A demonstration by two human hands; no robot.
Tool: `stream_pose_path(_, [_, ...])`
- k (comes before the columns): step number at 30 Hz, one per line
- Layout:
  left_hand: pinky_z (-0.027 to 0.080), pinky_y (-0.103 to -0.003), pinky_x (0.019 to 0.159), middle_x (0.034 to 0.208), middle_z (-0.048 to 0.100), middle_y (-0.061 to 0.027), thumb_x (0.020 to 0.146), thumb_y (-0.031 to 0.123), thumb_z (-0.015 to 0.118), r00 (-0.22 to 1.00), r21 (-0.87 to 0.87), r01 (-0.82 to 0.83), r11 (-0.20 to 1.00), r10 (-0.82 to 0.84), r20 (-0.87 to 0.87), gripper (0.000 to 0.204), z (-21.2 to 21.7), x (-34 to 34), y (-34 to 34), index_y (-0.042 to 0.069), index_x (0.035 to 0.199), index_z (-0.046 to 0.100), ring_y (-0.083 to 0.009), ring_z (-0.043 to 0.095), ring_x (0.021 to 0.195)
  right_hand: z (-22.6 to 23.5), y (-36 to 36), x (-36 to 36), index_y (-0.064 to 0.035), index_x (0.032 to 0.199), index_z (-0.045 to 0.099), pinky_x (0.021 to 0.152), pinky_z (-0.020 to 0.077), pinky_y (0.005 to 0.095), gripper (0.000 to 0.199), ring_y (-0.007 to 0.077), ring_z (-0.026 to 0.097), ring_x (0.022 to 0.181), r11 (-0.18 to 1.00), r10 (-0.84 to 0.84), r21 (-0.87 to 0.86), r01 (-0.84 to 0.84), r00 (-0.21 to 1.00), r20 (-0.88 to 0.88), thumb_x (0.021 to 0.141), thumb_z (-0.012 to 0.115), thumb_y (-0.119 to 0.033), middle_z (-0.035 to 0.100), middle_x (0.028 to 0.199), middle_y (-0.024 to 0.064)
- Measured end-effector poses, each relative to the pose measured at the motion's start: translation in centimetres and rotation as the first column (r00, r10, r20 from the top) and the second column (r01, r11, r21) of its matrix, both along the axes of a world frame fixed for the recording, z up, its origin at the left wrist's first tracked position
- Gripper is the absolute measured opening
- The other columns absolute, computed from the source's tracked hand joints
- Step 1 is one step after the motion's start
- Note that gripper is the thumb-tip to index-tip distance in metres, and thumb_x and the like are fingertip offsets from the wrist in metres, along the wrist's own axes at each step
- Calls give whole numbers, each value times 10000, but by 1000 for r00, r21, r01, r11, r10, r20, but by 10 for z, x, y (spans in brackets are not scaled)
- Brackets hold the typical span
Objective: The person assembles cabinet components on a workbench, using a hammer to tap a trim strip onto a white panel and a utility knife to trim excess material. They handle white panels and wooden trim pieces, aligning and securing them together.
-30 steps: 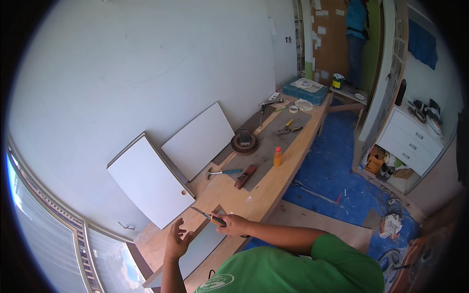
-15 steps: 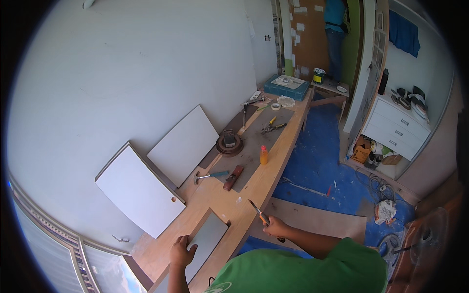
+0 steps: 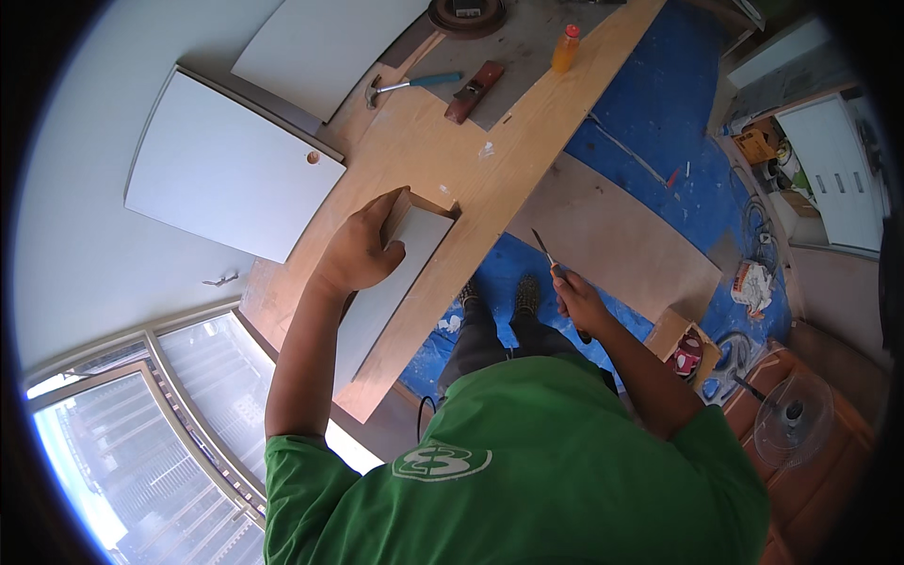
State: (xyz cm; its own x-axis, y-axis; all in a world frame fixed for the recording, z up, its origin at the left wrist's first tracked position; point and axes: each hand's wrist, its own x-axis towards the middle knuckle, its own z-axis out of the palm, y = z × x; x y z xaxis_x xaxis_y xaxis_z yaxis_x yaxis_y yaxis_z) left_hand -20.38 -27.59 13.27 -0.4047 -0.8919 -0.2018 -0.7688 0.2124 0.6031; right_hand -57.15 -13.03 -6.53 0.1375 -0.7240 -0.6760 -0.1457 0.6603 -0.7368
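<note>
A long, narrow board with a pale grey-white face (image 3: 394, 287) and bare wood edges lies along the wooden worktop (image 3: 513, 179). My left hand (image 3: 360, 247) is closed round its far end, thumb on the pale face and fingers over the far-left edge. To the right, beyond the worktop's edge, my right hand (image 3: 579, 301) grips a slim, knife-like tool (image 3: 543, 249) by its orange and black handle. Its narrow, pointed blade tilts up and away toward the worktop, touching nothing. Whether it is a knife or another bladed tool is unclear.
A claw hammer (image 3: 414, 83), a reddish hand plane (image 3: 474, 92) and an orange bottle (image 3: 565, 49) are farther along the worktop. White panels (image 3: 231, 165) lean against the wall. Blue sheeting (image 3: 621, 122) and a brown board (image 3: 612, 226) cover the floor. A fan (image 3: 794, 411) stands right.
My view has tipped down toward my body and feet. The left hand has moved to the board's far end and wrapped round it. The right hand still holds the bladed tool.
</note>
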Motion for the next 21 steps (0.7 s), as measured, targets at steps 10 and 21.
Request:
stream_pose_path(10, [455, -406, 1112, 1305, 670, -294, 691, 11, 641, 975, 236, -50, 970, 99, -199, 854, -20, 5, -13, -40, 1526, 472, -405, 654, 1254, -69, -56, 96, -68, 1509, 480, 719, 503, 341, 410, 148, 562, 737, 885, 231, -373, -280, 958, -170, 1127, 482, -217, 585, 908, 51])
stream_pose_path(21, [421, -405, 1155, 1412, 633, -266, 667, -48, 611, 945, 300, -46, 953, 138, -296, 882, -30, 15, -20, -36, 1536, 462, -376, 633, 1315, -116, -74, 142, -44, 1416, 525, 687, 492, 372, 319, 266, 585, 693, 854, 141, -474, -215, 972, -188, 1113, 463, -123, 570, 831, 117])
